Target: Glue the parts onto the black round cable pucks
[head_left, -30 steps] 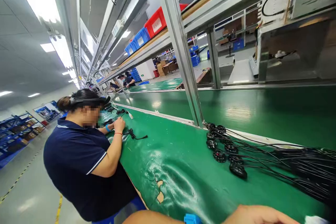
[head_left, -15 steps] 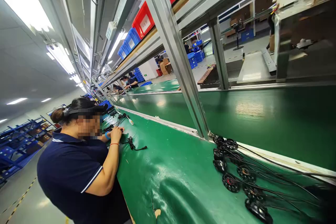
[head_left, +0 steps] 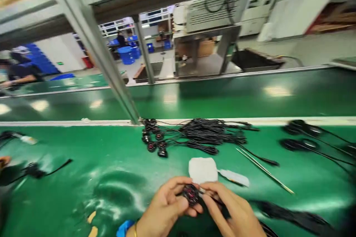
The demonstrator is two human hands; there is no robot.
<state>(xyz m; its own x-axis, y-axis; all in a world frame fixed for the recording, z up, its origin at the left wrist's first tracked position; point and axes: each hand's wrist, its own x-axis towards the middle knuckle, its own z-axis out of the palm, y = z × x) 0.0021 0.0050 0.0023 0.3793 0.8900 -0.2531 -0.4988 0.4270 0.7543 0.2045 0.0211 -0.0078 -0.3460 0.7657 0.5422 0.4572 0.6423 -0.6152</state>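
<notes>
My left hand [head_left: 169,203] is closed around a small round black part [head_left: 191,194] with reddish detail on its face, held low over the green bench. Fingers of my right hand [head_left: 226,207] pinch at the right side of this part, where a black cable [head_left: 218,202] runs back beneath the hand. Something small and pale shows at the right fingertips, too blurred to name. Just beyond both hands lies a white pad [head_left: 203,169], with a white tube [head_left: 234,177] to its right.
Several cabled round parts [head_left: 155,136] and bundled black cables [head_left: 207,131] lie along the back ledge. Thin metal rods [head_left: 264,170] and more dark cables [head_left: 297,216] are at right. A metal post [head_left: 97,55] rises at left. A co-worker's hand [head_left: 4,161] shows at the left edge.
My view has swung right and down from the co-worker at the left to the bench in front of me. Both my hands, holding the round part, are now visible.
</notes>
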